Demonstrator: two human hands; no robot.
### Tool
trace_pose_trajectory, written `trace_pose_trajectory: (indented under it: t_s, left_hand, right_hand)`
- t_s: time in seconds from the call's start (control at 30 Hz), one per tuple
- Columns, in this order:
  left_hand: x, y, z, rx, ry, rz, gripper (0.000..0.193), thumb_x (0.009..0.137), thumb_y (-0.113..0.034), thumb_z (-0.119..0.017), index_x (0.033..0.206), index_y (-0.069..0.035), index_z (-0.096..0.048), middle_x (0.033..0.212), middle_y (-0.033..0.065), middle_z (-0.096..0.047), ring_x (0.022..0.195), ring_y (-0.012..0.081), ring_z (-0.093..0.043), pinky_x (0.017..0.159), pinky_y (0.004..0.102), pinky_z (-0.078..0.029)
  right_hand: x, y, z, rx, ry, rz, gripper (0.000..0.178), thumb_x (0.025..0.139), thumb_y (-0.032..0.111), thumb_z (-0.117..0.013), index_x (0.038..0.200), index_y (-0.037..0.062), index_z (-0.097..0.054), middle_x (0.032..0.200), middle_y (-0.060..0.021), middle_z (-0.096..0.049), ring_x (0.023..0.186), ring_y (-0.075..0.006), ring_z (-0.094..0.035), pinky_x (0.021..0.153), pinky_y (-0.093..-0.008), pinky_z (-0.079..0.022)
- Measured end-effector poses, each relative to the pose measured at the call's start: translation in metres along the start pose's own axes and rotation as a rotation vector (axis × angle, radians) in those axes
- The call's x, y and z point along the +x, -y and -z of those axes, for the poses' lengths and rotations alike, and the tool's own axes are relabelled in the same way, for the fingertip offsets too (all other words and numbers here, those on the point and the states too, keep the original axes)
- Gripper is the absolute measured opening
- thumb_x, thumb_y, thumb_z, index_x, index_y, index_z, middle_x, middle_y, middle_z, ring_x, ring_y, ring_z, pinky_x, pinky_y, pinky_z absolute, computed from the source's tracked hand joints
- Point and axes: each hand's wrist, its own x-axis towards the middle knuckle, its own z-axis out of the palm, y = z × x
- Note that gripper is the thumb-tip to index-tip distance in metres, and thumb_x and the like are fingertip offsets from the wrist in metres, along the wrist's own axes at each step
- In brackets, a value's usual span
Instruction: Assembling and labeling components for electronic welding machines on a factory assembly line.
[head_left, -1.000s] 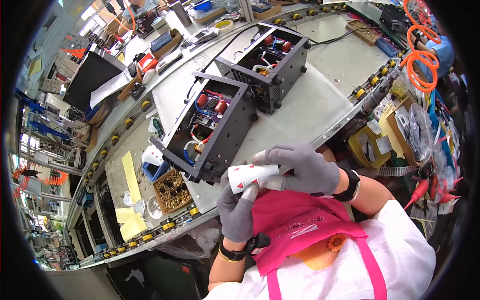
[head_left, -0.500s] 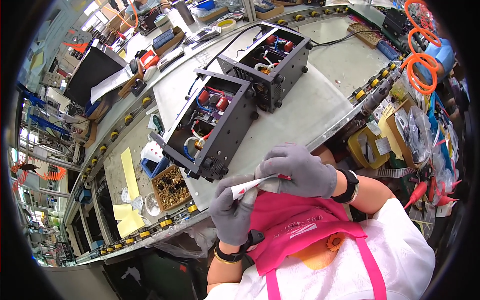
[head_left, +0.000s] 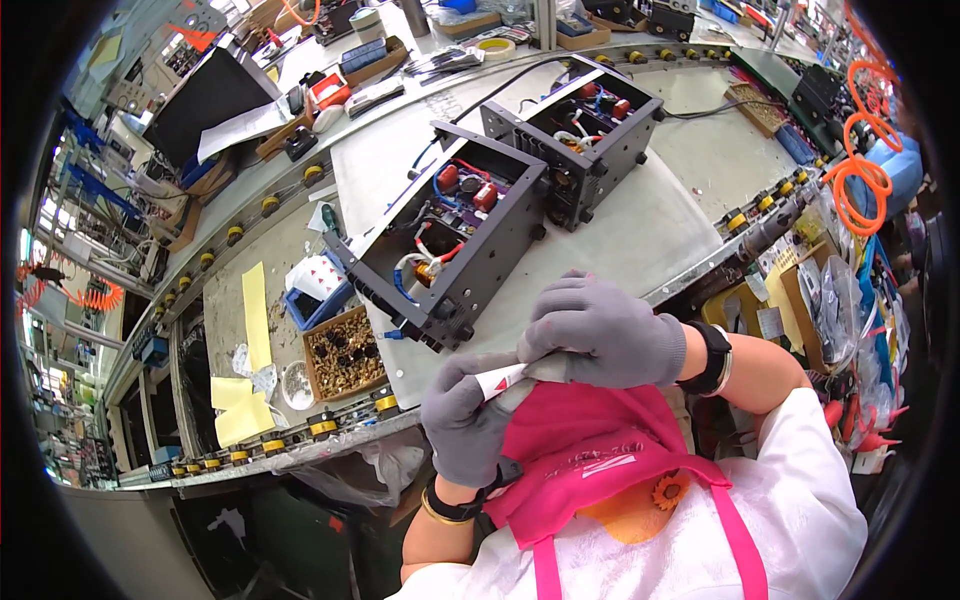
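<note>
Evidently, you hold the white label sheet at both ends, left hand closed round one and right hand pinching the other, probably to steady it, on your side of the nearer open black case.

Reader: What carries the parts?
Author: A grey bench, edged by black-and-yellow rollers; a pale sheet covers its middle.
Reader: What rests on the sheet?
Author: 2 dark, open-topped housings; a near housing and, just beside it, a far housing.
Reader: And to its left?
Author: Directly on the bench, 1 blue tray; 1 cardboard box beside it; 1 round dish; 1 yellow strip; yellow paper pieces at the strip's lower end.
</note>
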Motion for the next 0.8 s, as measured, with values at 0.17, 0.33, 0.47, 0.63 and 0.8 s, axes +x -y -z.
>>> trace_pose_trajectory:
  t_s: [0.17,0.33,0.47,0.63,0.8]
  left_hand:
    - [0.006,0.004,0.002,-0.056,-0.104,-0.01,0.022,0.075,-0.009,-0.075,0.092,0.003,-0.067,0.091,0.0058,-0.061,0.074,0.0133,-0.061,0.064,0.0226,-0.048]
    - [0.014,0.002,0.006,-0.161,-0.14,0.116,0.024,0.078,-0.016,-0.073,0.093,0.003,-0.067,0.091,0.0066,-0.061,0.076,0.0132,-0.06,0.065,0.0234,-0.047]
    - [0.012,0.01,0.019,-0.237,-0.044,0.13,0.032,0.081,-0.027,-0.071,0.093,0.003,-0.067,0.091,0.0073,-0.06,0.08,0.0124,-0.058,0.07,0.0247,-0.047]
    - [0.001,0.024,0.017,-0.097,0.275,0.267,0.018,0.086,-0.009,-0.059,0.093,0.005,-0.067,0.093,0.0077,-0.062,0.077,0.0105,-0.057,0.068,0.0234,-0.044]
    - [-0.004,0.03,0.016,-0.167,0.295,0.365,0.016,0.085,-0.007,-0.06,0.096,0.003,-0.066,0.093,0.0096,-0.063,0.082,0.0141,-0.058,0.072,0.0247,-0.045]
  right_hand:
    - [0.021,0.008,0.012,-0.225,0.003,0.185,0.017,0.073,0.021,-0.069,0.083,0.0125,-0.059,0.081,0.0002,-0.057,0.08,-0.0196,-0.057,0.073,-0.0358,-0.043]
    - [0.043,0.003,0.008,-0.447,0.034,0.35,0.015,0.073,0.019,-0.068,0.084,0.0129,-0.06,0.083,-0.0001,-0.058,0.08,-0.0171,-0.058,0.076,-0.0345,-0.044]
    - [0.082,-0.019,0.033,0.165,0.054,0.066,0.007,0.077,0.015,-0.064,0.08,0.0086,-0.063,0.082,-0.0059,-0.061,0.077,-0.022,-0.06,0.072,-0.0358,-0.047]
    - [0.129,-0.106,0.051,-0.307,0.152,-0.332,0.015,0.078,0.019,-0.065,0.083,0.0053,-0.066,0.087,-0.0102,-0.061,0.082,-0.026,-0.06,0.077,-0.0351,-0.047]
    - [0.129,-0.127,0.04,-0.358,0.243,-0.415,0.015,0.078,0.017,-0.067,0.081,0.003,-0.063,0.087,-0.0101,-0.057,0.081,-0.0252,-0.057,0.076,-0.0342,-0.045]
